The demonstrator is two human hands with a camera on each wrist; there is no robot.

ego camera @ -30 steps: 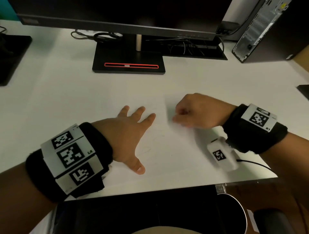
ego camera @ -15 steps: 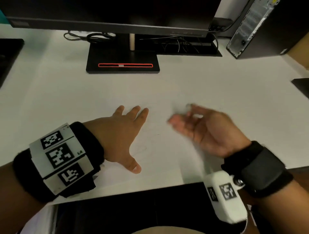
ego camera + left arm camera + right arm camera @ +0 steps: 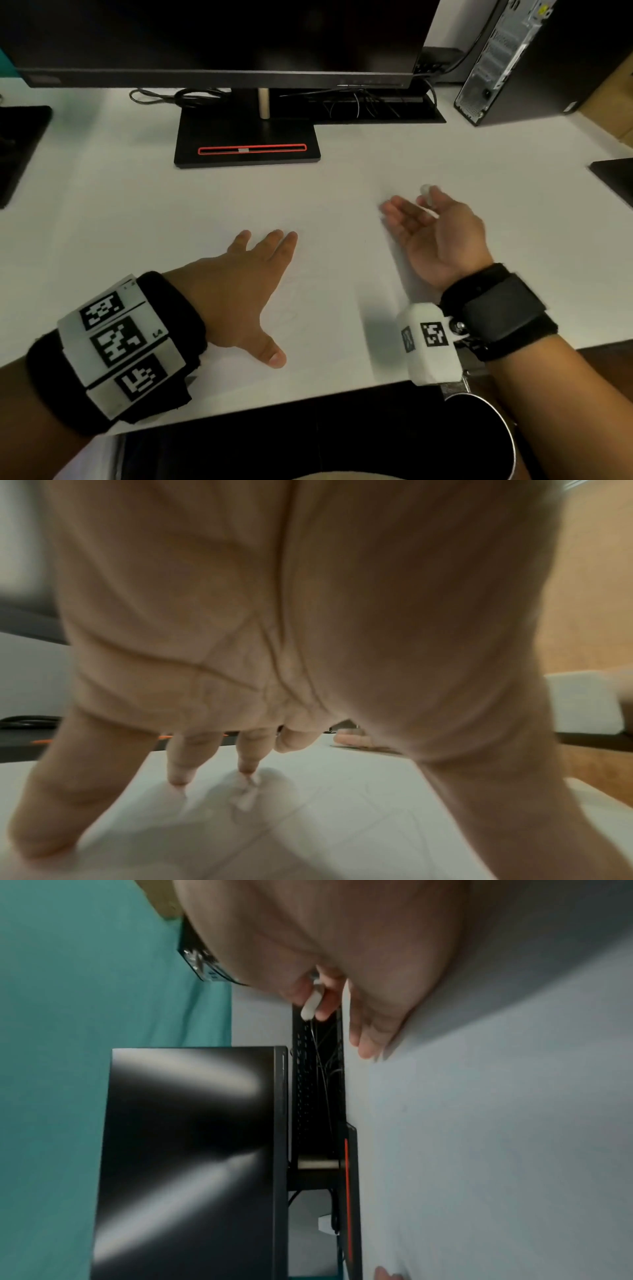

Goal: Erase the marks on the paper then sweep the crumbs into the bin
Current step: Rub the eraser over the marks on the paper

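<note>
Since the earlier frame, the right hand (image 3: 435,236) is swinging from the paper's middle toward the tabletop's right edge, palm turned sideways, thumb and forefinger pinching a small white eraser (image 3: 426,198) while the other fingers are reaching out straight. Meanwhile the left hand (image 3: 239,291) is staying flat, fingers spread, pressing the paper (image 3: 329,308) near the tabletop's front edge. Beyond that edge, the bin (image 3: 493,442) is standing below the right wrist.

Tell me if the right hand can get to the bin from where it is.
Probably yes. The right hand is turned on edge on the desk, pinching the eraser; the bin stands open just below the desk edge, nothing between them.
</note>
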